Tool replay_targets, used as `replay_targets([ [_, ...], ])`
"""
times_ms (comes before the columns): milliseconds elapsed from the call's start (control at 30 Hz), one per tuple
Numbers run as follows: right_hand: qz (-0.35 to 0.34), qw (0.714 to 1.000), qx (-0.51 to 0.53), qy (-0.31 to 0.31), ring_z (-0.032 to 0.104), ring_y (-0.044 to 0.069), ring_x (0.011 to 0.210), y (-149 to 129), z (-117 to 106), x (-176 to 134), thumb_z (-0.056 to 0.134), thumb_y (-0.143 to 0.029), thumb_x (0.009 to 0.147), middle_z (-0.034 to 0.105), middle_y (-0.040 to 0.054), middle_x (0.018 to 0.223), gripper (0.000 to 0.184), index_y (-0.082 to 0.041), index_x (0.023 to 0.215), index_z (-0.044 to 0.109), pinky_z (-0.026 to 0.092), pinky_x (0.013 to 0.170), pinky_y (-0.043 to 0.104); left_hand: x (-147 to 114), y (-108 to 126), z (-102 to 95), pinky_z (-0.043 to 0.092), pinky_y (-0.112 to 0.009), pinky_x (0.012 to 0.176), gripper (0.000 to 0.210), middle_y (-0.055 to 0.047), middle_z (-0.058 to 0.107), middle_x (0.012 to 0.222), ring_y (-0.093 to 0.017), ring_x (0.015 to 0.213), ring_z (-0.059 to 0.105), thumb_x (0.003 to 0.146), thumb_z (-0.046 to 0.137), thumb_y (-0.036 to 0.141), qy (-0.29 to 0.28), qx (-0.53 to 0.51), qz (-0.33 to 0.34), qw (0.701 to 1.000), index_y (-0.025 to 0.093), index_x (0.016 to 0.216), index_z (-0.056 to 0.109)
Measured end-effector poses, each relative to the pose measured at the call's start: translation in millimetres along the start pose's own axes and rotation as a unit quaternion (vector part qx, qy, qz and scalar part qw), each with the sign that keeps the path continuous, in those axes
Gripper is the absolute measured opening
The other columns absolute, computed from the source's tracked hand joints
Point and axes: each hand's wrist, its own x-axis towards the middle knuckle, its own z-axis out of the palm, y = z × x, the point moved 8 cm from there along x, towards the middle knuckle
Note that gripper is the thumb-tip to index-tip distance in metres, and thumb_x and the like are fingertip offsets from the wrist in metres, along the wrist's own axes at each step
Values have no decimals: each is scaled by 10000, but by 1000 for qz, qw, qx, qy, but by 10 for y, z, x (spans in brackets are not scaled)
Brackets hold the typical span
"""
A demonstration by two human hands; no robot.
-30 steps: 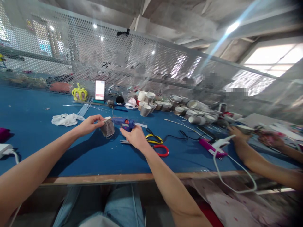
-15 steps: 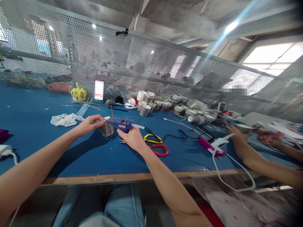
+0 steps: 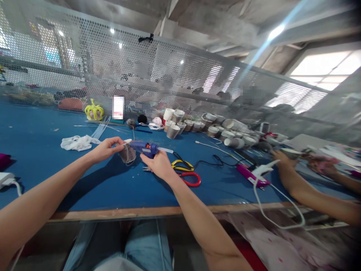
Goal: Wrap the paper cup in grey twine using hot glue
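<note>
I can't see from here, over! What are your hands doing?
Left hand pinching small grey cup. Right hand gripping blue glue gun, nozzle at cup. Scissors lying just beside right hand.

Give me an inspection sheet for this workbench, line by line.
Surface: blue felt-covered table with a wooden front edge.
Job's things: small grey mesh-wrapped cup; blue hot glue gun, nozzle at the cup.
Clutter: yellow-handled pliers, red-handled scissors, white cloth, yellow crown, row of wrapped paper cups.
Grips: left hand holds the cup; right hand holds the glue gun.
Cables: white cord hangs over the table edge.
Surroundings: perforated metal screen; a co-worker's arm at the right.
</note>
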Motion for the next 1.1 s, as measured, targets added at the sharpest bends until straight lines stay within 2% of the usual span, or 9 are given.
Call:
replay_targets([
  [400, 47, 997, 50, -22, 457, 109, 348, 89, -18, 38, 479, -294, 711, 406, -27, 299, 317, -188, 418, 425, 418, 494, 223, 2, 11, 20, 384, -365, 855, 199, -75, 630, 917, -205, 964, 537, 737, 509, 363, -12, -30, -7, 999, 174, 685, 480],
  [767, 66, 995, 77, -19, 419, 81, 300, 215, 33, 100, 486, -301, 694, 419, -34, 308, 290, -174, 440, 431, 389, 411, 197, 1, 5, 21, 389, -361, 851, 197, -72, 641, 910, -200, 922, 561, 739, 498, 372, -14, -8, -6, 1000, 185, 683, 480],
  [900, 98, 984, 144, -28, 408, 78, 291, 354, 71, 141, 507, -328, 682, 436, -38, 339, 232, -154, 530, 486, 353, 350, 189, -4, 17, 27, 378, -364, 867, 199, -91, 624, 980, -215, 998, 530, 743, 497, 370, -19, -3, 4, 1000, 178, 689, 483],
  [1033, 141, 964, 223, 23, 435, 79, 328, 608, 18, 234, 559, -290, 639, 482, -48, 417, 172, -136, 704, 518, 345, 343, 181, -15, 54, 25, 367, -369, 878, 195, -108, 606, 1031, -223, 1027, 514, 752, 484, 361, -14, 20, 7, 1000, 174, 699, 494],
  [1100, 168, 962, 208, 60, 475, 83, 387, 769, -39, 283, 568, -265, 631, 521, -25, 474, 158, -128, 697, 527, 361, 378, 179, -22, 82, 26, 363, -368, 880, 188, -108, 605, 1037, -222, 1025, 516, 754, 479, 357, -11, 38, 8, 999, 176, 706, 497],
])
